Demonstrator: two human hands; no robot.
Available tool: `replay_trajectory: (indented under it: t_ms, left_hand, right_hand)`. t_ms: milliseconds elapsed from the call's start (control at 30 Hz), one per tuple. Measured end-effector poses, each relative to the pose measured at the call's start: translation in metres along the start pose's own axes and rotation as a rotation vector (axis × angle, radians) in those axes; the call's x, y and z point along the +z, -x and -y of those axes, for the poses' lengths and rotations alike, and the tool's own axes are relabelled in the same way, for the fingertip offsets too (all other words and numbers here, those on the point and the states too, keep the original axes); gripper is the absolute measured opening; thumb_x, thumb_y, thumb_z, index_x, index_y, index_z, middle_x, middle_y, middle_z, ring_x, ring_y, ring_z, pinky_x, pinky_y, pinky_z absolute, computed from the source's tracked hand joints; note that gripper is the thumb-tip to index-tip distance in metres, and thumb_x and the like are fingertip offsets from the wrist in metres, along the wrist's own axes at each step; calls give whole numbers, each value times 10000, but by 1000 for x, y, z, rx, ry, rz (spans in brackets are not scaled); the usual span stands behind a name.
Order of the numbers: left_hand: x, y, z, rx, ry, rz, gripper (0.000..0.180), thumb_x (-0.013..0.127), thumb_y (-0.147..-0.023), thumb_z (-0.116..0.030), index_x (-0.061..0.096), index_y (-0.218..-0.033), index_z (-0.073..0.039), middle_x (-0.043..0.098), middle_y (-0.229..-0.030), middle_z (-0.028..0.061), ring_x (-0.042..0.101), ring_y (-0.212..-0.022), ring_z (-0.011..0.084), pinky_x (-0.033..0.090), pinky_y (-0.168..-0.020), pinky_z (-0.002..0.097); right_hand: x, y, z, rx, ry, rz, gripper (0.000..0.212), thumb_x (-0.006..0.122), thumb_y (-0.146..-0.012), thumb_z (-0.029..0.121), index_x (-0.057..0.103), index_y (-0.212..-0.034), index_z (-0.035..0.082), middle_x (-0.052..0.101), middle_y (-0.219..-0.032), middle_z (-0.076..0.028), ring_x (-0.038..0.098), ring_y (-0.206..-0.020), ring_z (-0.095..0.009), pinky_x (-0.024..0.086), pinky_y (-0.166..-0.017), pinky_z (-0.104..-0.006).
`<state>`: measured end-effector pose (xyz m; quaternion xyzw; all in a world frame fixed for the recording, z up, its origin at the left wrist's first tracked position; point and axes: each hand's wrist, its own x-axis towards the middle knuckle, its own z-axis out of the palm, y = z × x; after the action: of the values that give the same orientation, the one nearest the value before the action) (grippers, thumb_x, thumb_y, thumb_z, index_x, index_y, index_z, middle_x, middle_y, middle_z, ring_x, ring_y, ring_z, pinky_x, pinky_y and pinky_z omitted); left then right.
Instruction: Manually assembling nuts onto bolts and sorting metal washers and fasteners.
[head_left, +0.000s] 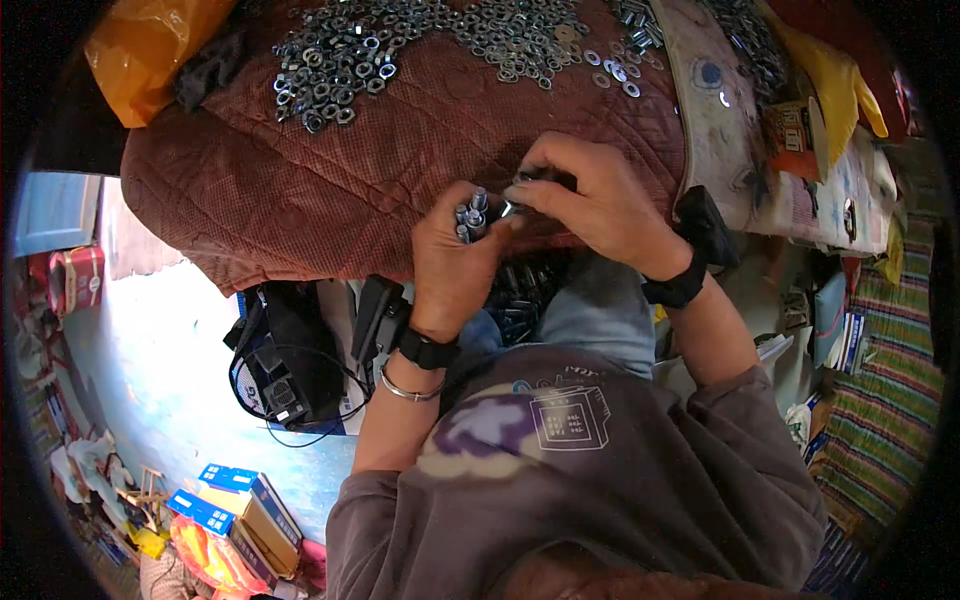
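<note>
My left hand (450, 262) is closed around several shiny metal bolts (473, 216), their ends pointing up above the fingers. Close beside it, the thumb and fingers of my right hand (605, 195) pinch a small shiny metal piece (508, 209); its kind is mostly hidden by the fingers. Both hands are over the near edge of a reddish-brown quilted cloth (400, 150). Beyond them on the cloth lie a heap of hex nuts (335, 75) and, to its right, flat washers (612, 70). Short metal cylinders (640, 25) lie at the far right of the cloth.
Below the hands, a mass of dark metal pieces (520, 298) sits by my legs. A pale stained cloth (720, 140) borders the quilt on the right, with an orange packet (793, 138) on it. A black bag (290, 350) with a cable and blue-white boxes (235, 510) stand at left.
</note>
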<state>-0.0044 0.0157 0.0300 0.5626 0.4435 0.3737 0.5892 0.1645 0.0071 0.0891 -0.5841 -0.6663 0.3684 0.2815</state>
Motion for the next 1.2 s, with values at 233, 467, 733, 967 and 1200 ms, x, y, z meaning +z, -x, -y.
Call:
replay_trajectory:
  t_ms: [233,467,733,967,1200]
  left_hand:
    - [4,4,-6,22,40,-7,177,699,-727,-41,548,-814,-6,551,-652,-16,446,-618,24,407,-537,210]
    - [6,6,0,85,-37,-33,181,700,-725,-45,547,-813,-4,547,-635,15,440,-605,38,403,-532,226]
    - [7,6,2,76,-114,-3,184,702,-725,-47,547,-811,4,545,-639,18,444,-606,41,405,-536,222]
    - [11,5,-6,80,17,-4,187,701,-723,-29,557,-840,-3,558,-673,-16,470,-614,35,421,-540,211]
    - [-3,2,-4,-77,199,-34,159,691,-751,-32,538,-793,-43,525,-641,-39,463,-537,16,354,-451,182]
  right_hand:
    - [13,0,-9,-208,-165,-264,242,651,-779,223,576,-772,-7,557,-661,-150,530,-576,-219,407,-537,-336]
    - [10,8,-6,3,34,-110,182,612,-824,142,569,-878,-27,564,-736,-81,522,-668,-118,420,-603,-275]
    - [7,9,2,189,331,44,177,561,-866,158,567,-942,-2,565,-768,-46,531,-693,-119,432,-634,-260]
    - [26,20,-6,49,-470,-201,447,560,-869,249,463,-1197,-37,550,-1111,-222,543,-1036,-301,407,-901,-352]
    - [31,64,6,-152,-200,-146,490,462,-897,140,324,-1324,-57,361,-1354,-225,334,-1280,-311,244,-1055,-364]
